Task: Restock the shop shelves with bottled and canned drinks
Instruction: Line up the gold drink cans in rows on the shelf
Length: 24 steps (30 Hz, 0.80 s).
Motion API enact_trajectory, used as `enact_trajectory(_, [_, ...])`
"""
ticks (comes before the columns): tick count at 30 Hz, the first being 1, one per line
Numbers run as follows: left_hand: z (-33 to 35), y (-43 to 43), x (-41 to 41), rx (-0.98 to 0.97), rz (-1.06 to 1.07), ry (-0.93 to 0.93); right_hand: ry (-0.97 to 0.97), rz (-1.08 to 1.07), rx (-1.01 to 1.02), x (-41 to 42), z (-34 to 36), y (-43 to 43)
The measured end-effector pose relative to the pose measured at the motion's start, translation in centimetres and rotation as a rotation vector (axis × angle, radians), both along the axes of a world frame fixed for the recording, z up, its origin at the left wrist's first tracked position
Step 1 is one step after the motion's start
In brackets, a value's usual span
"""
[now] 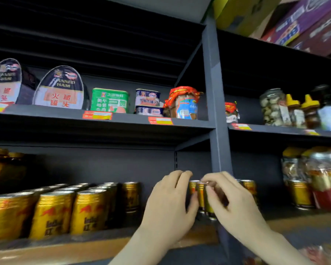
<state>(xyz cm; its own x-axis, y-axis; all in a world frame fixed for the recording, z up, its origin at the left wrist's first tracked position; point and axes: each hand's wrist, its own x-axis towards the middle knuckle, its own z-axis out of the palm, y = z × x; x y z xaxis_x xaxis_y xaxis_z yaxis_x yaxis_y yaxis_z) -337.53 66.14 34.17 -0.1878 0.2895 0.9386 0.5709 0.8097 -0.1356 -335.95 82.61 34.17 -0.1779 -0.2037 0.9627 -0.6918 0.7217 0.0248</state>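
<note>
Gold drink cans with red print [52,213] stand in rows on the lower shelf [69,245] at the left. More gold cans [200,196] stand near the grey upright post, partly hidden by my hands. My left hand [170,205] curls around the left side of these cans. My right hand [229,199] grips them from the right, fingertips over a can top. Another gold can [248,186] shows just behind my right hand.
A grey steel post [216,111] splits the shelving. The upper shelf carries canned ham tins [59,88], a green tin [110,101] and jars [185,104]. Jars and bottles [275,108] fill the right bay. Boxes [298,22] sit on top.
</note>
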Motion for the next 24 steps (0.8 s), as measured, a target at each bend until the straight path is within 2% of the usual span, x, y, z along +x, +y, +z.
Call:
enact_trajectory(2, [-0.5,3.1,-0.6,0.021,0.0,0.056,0.123,0.02,-0.071,-0.6,-0.4,3.3])
enact_trajectory(4, [-0.9,6.2,-1.3,0.068,0.009,0.119,0.121,0.029,-0.169,-2.0,-0.1,6.7])
enact_trajectory(5, [-1.2,7.7,-1.6,0.091,0.012,0.142,0.026,0.024,-0.203,-3.1,0.2,8.2])
enact_trajectory(7, [-1.7,10.4,-2.2,0.121,0.067,0.185,-0.313,-0.021,-0.148,-5.7,1.0,10.3])
enact_trajectory(9, [-2.0,12.0,-2.6,0.163,0.176,0.224,-0.66,-0.045,0.031,-8.3,1.5,11.2])
enact_trajectory(11, [-1.9,12.5,-2.8,0.174,0.293,0.274,-0.803,-0.029,0.2,-9.8,2.0,10.7])
enact_trajectory(13, [-1.7,12.7,-2.4,0.135,0.389,0.298,-0.826,-0.01,0.278,-10.4,2.6,9.6])
enact_trajectory(15, [-1.5,13.0,-2.0,0.091,0.467,0.299,-0.858,-0.034,0.273,-10.5,3.1,8.7])
enact_trajectory(19, [-1.4,13.7,-1.4,0.04,0.568,0.332,-0.888,-0.183,0.322,-10.1,3.6,8.0])
enact_trajectory(24, [-1.7,14.5,-1.1,-0.018,0.693,0.304,-0.819,-0.26,0.256,-9.3,2.7,7.4])
